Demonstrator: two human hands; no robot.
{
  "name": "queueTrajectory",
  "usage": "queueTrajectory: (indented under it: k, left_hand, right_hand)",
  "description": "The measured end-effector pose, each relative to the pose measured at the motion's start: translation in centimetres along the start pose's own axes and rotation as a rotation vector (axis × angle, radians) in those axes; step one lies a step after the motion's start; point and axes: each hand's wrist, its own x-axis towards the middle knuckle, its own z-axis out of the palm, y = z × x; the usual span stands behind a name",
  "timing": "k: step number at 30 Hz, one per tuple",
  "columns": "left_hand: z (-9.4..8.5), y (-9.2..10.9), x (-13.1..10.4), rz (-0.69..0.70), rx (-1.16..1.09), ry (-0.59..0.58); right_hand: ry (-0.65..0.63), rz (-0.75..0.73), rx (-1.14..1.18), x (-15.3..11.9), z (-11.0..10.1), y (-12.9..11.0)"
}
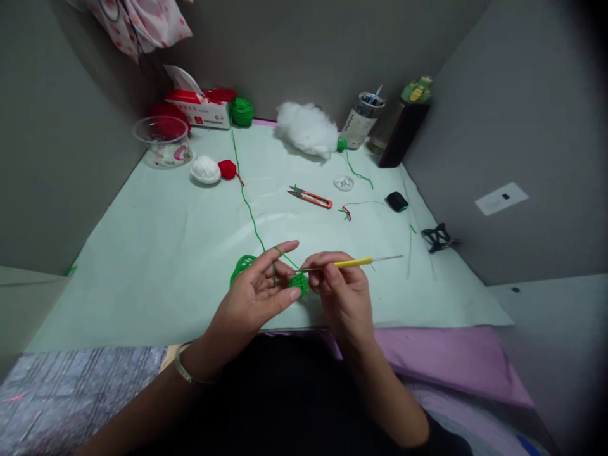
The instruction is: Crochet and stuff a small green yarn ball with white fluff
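My left hand pinches a small green crocheted piece between thumb and fingers. Green yarn passes over its raised index finger and runs back across the table to a green yarn ball. In my right hand is a crochet hook with a yellow handle, held almost level. The hook's thin metal tip points left and lies at the top of the green piece; whether it is inside a stitch I cannot tell. Loose loops of green yarn lie beside my left hand.
Orange-handled thread snips, yarn scraps and a black hair claw lie on the table. Further back stand a clear tub, tissue box, white stuffing, pen holder and bottle. Grey partitions enclose the table.
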Motion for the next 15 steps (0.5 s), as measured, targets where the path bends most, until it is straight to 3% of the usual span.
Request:
queueTrajectory:
  k: [8, 15]
  left_hand:
    - [-0.13, -0.28, -0.15, 0.057, 0.043, 0.049]
    - [-0.01, 0.12, -0.25, 0.074, 0.13, 0.108]
  right_hand:
    - [-0.042, 0.111, 0.131, 0.44, 0.12, -0.55]
    - [-0.082, 0.001, 0.011, 0.13, -0.18, -0.81]
